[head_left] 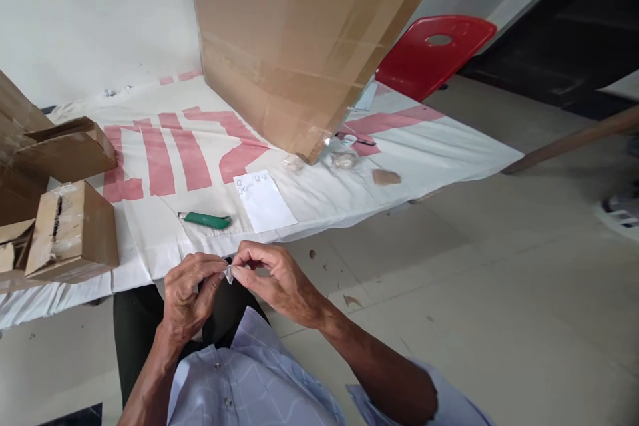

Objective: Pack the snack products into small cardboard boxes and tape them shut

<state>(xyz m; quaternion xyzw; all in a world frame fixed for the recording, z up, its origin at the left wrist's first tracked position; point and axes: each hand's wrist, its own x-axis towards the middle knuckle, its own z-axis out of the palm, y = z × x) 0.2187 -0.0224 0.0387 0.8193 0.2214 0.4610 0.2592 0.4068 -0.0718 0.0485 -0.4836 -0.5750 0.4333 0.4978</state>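
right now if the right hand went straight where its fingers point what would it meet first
Past the small whitish piece it pinches, the right hand would likely meet the left hand first, though the exact gap is hard to judge.

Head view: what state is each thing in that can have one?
Left hand: pinching
Right hand: pinching
Small whitish piece: between both hands' fingertips
Green cutter: lying down, unheld
Paper: lying flat, marked
Taped box: top closed
Box behind it: seemingly open
Large cardboard: standing upright
Tablecloth: wrinkled
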